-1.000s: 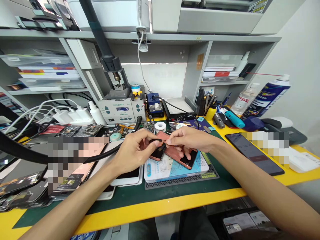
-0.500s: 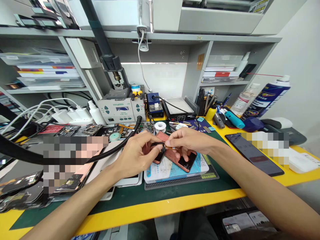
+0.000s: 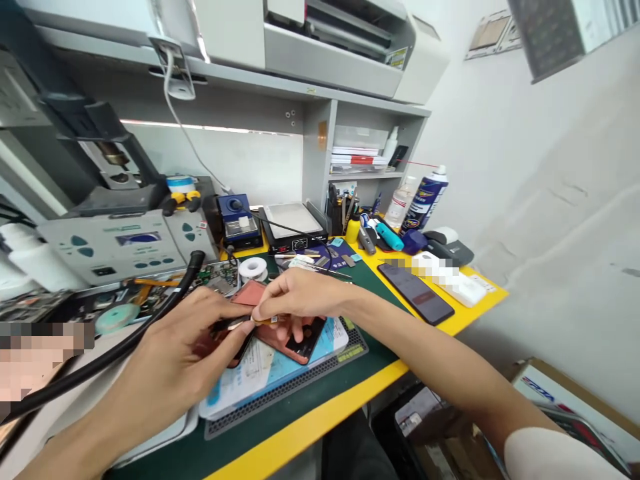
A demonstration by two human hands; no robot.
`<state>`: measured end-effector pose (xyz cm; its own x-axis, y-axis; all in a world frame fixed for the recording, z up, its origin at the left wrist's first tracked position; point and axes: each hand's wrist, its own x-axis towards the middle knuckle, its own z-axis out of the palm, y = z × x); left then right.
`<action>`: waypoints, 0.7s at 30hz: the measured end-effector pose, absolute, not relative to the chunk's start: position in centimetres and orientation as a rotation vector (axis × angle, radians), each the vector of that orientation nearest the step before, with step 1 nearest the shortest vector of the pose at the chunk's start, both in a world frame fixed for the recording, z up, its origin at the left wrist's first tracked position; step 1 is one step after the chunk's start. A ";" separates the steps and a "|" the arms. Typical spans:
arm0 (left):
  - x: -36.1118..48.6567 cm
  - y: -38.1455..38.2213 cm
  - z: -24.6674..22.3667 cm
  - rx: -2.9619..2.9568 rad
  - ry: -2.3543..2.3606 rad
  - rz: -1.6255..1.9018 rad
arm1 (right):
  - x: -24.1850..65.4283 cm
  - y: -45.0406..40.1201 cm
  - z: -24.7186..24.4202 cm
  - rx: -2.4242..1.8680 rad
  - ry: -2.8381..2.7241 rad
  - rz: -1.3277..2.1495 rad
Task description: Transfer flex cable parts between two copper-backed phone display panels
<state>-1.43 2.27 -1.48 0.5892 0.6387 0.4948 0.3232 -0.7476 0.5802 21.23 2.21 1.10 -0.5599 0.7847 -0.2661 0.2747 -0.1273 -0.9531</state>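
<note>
My left hand (image 3: 175, 350) is closed, thumb and fingers pinching a dark, coral-edged phone part (image 3: 240, 353); the fingers cover much of it. Against it, my right hand (image 3: 303, 293) pinches the end of a small orange-brown flex cable (image 3: 266, 321) between thumb and forefinger. The other right fingers hang loosely over a coral phone housing (image 3: 305, 353) with a dark inside. That housing rests on a white and blue box (image 3: 267, 373), which sits on a grey perforated mat (image 3: 290, 385). Whether the cable is joined to the dark part is hidden by the fingertips.
A black hose (image 3: 150, 323) curves past my left hand. Behind stand a hot-air station (image 3: 135, 243), a blue soldering unit (image 3: 239, 223) and a heating plate (image 3: 293, 223). A solder reel (image 3: 253, 269) lies beyond the hands. To the right are a phone (image 3: 415, 293) and a spray can (image 3: 425, 200).
My view has swung right and closer, so the bench items appear farther left. Both hands stay together over the box, still pinching the dark part and the cable.
</note>
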 end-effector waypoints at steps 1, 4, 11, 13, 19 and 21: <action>-1.4 2.3 -1.5 2.395 0.786 0.964 | 21.3 2.2 1.1 -1.163 -1.756 1.731; -1.3 2.3 -1.4 2.384 0.821 0.901 | 21.3 2.3 0.9 -1.094 -1.749 1.745; -1.5 2.4 -1.3 2.124 0.835 0.792 | 21.4 2.3 0.9 -1.088 -1.718 1.816; -1.7 2.5 -1.6 2.079 0.846 0.779 | 21.5 2.3 1.0 -1.026 -1.706 1.848; -1.6 2.3 -1.5 2.049 0.902 0.770 | 21.6 2.6 0.7 -0.957 -1.700 1.897; -1.5 2.2 -1.2 2.076 0.885 0.779 | 21.6 2.6 0.8 -0.963 -1.687 1.901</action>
